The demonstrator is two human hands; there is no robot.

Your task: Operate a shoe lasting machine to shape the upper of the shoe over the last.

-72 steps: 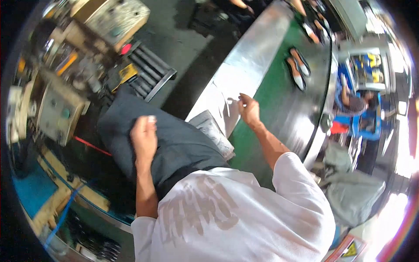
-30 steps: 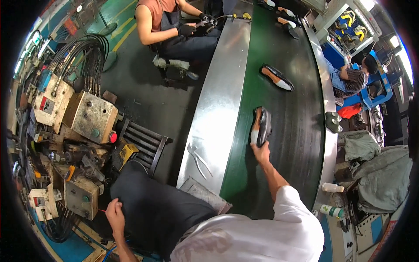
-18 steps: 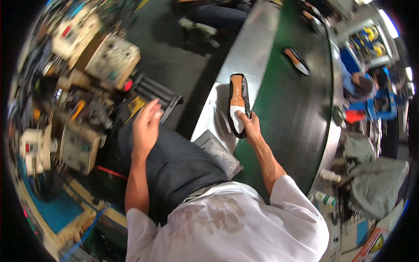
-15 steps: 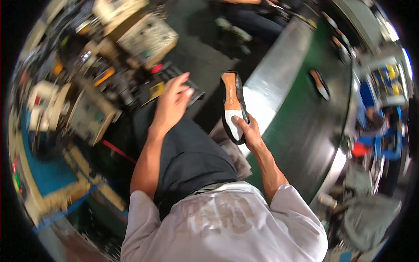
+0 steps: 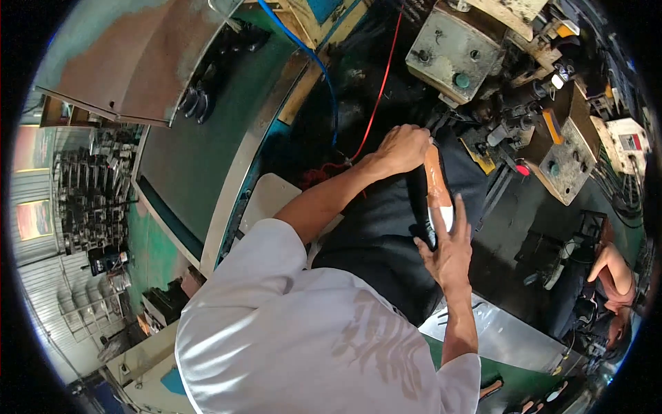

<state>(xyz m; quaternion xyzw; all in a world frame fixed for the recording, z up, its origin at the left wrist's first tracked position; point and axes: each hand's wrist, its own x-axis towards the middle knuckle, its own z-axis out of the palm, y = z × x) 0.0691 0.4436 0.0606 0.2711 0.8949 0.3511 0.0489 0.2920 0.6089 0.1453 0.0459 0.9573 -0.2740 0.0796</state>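
Note:
A shoe (image 5: 436,196) with a tan insole, a white heel patch and a black sole lies lengthwise over my dark-trousered lap (image 5: 386,228). My left hand (image 5: 403,148) is closed around its toe end, at the top. At the heel end my right hand (image 5: 448,250) supports it from below, fingers stretched along the side. Part of the shoe's middle shows between the two hands; the toe is hidden in my left fist.
Grey-beige machine boxes (image 5: 448,48) (image 5: 560,159) with knobs and cables stand just beyond my knees. A red cable (image 5: 376,103) and a blue hose (image 5: 317,62) run past my left arm. A steel-edged belt (image 5: 496,338) lies lower right, another green belt (image 5: 186,159) to the left. A seated person (image 5: 614,269) is at far right.
My right hand picked the shoe off the green belt and carried it to my lap. My left hand rose from my thigh and gripped the toe. The view swung round.

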